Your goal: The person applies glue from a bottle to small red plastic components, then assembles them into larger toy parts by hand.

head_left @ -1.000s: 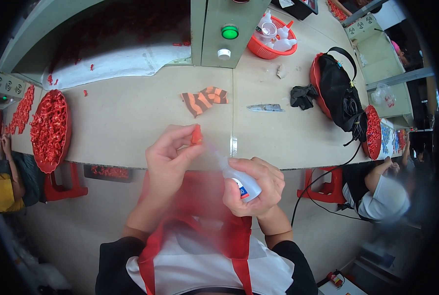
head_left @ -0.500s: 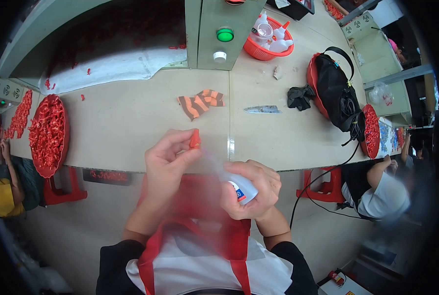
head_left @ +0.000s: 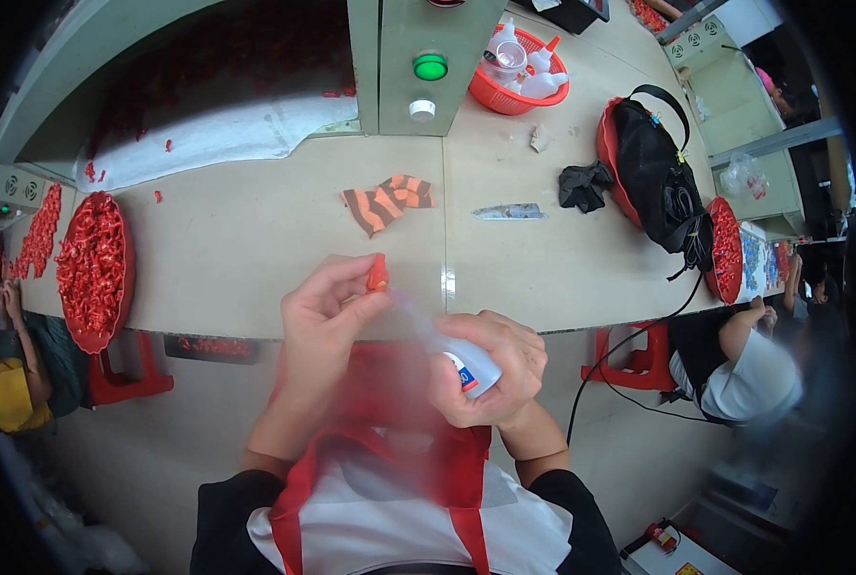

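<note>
Black bag (head_left: pixel 644 149), green button (head_left: pixel 430 66), red stool (head_left: pixel 654 356)

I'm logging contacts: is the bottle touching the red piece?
Cannot tell: in the head view, the bottle blurs toward the red piece, hiding any gap.

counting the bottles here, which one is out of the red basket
The translucent bottle held in the right hand; the other bottles sit inside the red basket.

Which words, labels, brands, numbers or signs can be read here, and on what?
No text reads in full.
White bottle in the right hand: blue-and-red label, print partly hidden.
Clear bag at right: red marks, too blurred.
Yellow sticker at the bottom edge: cut off, too small.
</note>
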